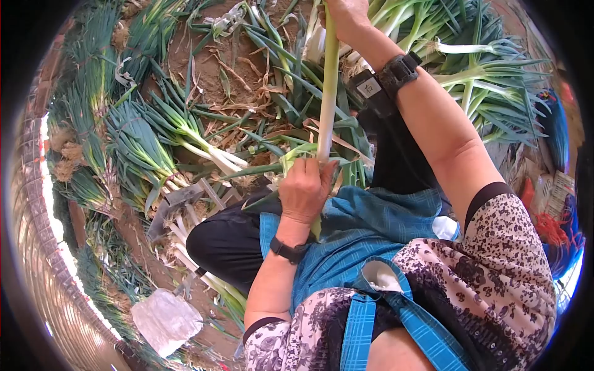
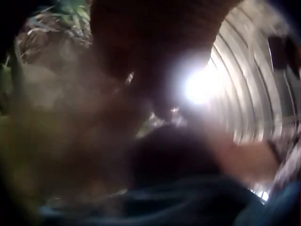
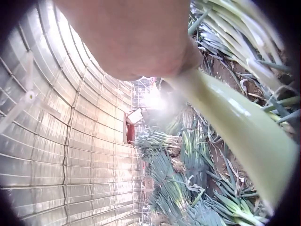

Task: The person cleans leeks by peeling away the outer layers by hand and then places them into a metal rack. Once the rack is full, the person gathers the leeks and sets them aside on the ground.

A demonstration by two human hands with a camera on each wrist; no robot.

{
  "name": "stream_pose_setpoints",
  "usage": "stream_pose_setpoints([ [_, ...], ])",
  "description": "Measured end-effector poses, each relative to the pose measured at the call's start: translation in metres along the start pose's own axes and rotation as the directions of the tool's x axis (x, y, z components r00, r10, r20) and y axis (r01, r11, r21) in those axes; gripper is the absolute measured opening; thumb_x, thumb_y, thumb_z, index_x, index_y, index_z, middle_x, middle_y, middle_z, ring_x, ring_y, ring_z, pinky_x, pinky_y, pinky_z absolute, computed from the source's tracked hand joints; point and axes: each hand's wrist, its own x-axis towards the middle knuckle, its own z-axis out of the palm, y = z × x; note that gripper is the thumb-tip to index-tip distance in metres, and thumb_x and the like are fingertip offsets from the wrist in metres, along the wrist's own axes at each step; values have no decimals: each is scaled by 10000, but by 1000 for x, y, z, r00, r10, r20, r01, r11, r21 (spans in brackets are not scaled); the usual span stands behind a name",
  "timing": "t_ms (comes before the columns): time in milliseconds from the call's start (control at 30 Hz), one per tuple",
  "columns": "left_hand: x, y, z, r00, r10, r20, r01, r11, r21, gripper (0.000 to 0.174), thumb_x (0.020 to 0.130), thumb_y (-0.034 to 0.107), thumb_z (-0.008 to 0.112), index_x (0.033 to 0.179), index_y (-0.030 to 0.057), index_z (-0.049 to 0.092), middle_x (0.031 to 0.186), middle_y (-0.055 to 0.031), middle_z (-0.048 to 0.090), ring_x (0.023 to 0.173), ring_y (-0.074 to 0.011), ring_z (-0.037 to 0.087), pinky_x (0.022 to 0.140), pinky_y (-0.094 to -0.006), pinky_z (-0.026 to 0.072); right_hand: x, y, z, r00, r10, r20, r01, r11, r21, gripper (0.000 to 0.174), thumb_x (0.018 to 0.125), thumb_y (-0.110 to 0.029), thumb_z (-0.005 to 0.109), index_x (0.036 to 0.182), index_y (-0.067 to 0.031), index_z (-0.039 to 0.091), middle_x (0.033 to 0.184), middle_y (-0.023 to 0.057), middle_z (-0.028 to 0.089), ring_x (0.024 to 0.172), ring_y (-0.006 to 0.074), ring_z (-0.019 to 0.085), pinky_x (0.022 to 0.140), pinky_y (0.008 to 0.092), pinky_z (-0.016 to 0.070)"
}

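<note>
A long, thick green onion (image 1: pixel 329 93) runs upright between my two hands in the head view. My right hand (image 1: pixel 348 20), at the top edge, grips its pale green upper part. Lower down, over the lap, my left hand (image 1: pixel 303 190) holds the white end with curled fingers, and loose leaves (image 1: pixel 299 153) stick out beside the knuckles. In the right wrist view the same green onion (image 3: pixel 240 127) slants down from under my right hand (image 3: pixel 141 42). The left wrist view is dark and blurred.
Tied bundles of green onions (image 1: pixel 137 139) lie at the left, and peeled white-stemmed ones (image 1: pixel 464 77) are piled at the upper right. Dry leaves litter the soil (image 1: pixel 232 83). A grey metal frame (image 1: pixel 179 201) stands by the left knee, near a white bag (image 1: pixel 166 321).
</note>
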Motion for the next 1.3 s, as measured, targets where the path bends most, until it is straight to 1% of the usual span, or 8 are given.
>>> stream_pose_setpoints([
  [300,-31,-3,-57,990,127,68,-99,943,-318,254,841,49,641,660,51,462,590,-106,485,494,-299,517,439,-393,402,51,-6,-15,959,81,-270,-114,988,-109,252,901,-213,628,883,37,602,692,101,576,585,217,544,519,387,422],
  [500,-90,-4,-84,955,-216,205,294,796,-529,307,822,16,658,616,27,431,532,-143,400,418,-289,426,419,-368,341,82,19,-33,961,200,-192,-214,975,-59,229,924,-224,600,975,-2,590,789,110,581,666,229,553,559,407,437],
  [600,-97,-24,-93,889,-333,314,450,762,-465,220,821,62,688,686,17,521,593,-129,487,464,-245,480,454,-344,387,88,22,-34,932,301,-201,-299,953,38,213,929,-218,587,1014,-23,605,856,116,592,750,242,577,602,407,463],
  [700,-59,-39,-99,910,-410,58,389,796,-464,235,819,134,723,934,-22,590,981,-141,614,780,-203,590,669,-310,484,99,31,-40,929,345,-133,-342,938,47,200,923,-215,590,1087,-110,638,1019,125,630,935,246,623,724,383,528],
  [767,-21,-42,-84,912,-408,-40,257,644,-721,399,822,198,737,1090,-38,558,1182,-158,579,958,-206,582,793,-308,493,84,27,-37,936,328,-125,-323,945,59,193,925,-198,586,1074,-79,618,958,138,625,849,249,625,658,388,520],
  [867,16,-16,-39,923,-215,320,353,137,-926,466,878,256,680,1211,-15,498,1079,-134,608,874,-183,604,714,-286,501,68,16,-20,954,283,-96,-273,956,107,193,932,-146,573,1036,17,556,774,175,611,589,258,631,459,402,495],
  [1000,3,19,-18,696,83,713,659,-468,-589,379,989,303,506,1238,18,500,673,24,511,475,-57,404,434,-188,337,81,23,-48,953,301,22,-302,952,48,205,937,-157,566,1044,11,518,812,193,601,578,256,597,478,366,498],
  [1300,-99,-1,-69,476,-162,865,722,-489,-489,318,1002,288,485,1025,-17,571,578,56,409,449,-58,347,423,-220,297,129,12,-86,942,233,-241,-212,971,112,235,913,-180,619,1019,15,543,765,192,621,530,249,573,449,348,470],
])
